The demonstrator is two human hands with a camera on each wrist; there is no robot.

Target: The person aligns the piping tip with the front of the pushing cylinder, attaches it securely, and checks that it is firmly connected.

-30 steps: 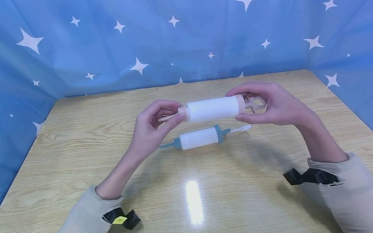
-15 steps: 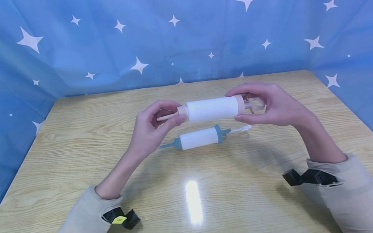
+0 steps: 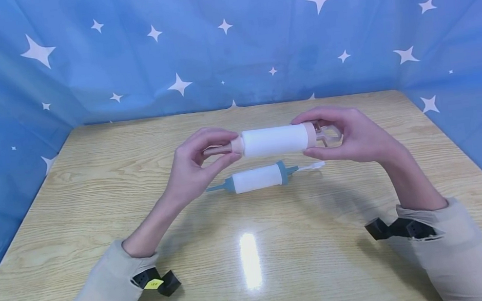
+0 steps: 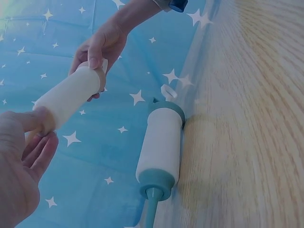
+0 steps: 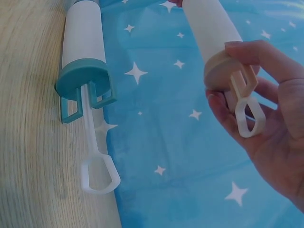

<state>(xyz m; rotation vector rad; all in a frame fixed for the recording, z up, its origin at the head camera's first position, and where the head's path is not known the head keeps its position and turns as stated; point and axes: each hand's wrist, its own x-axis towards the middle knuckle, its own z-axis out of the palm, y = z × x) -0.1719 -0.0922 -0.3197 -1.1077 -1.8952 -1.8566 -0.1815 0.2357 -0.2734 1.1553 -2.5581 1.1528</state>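
Observation:
A white syringe (image 3: 274, 140) with a pale pink collar, nozzle and end cap is held level above the table by both hands. My left hand (image 3: 196, 167) pinches the pink collar at the nozzle end between thumb and fingers. At the other end, my right hand (image 3: 345, 134) grips the pink cap; in the right wrist view the white plunger ring (image 5: 250, 118) sticks out beside its palm. A second syringe (image 3: 256, 179), white with teal ends, lies on the table just below the held one. Its white plunger ring (image 5: 99, 175) points right in the head view.
The wooden table (image 3: 99, 224) reaches back to a blue curtain (image 3: 229, 39) with white stars, which also hangs at both sides. Dark wrist cameras (image 3: 168, 282) are strapped over the sleeves. A bright light reflection lies on the table front.
My left fingers have shifted their hold around the syringe's collar and lie straighter along the nozzle. The right hand and the teal syringe stay as they were.

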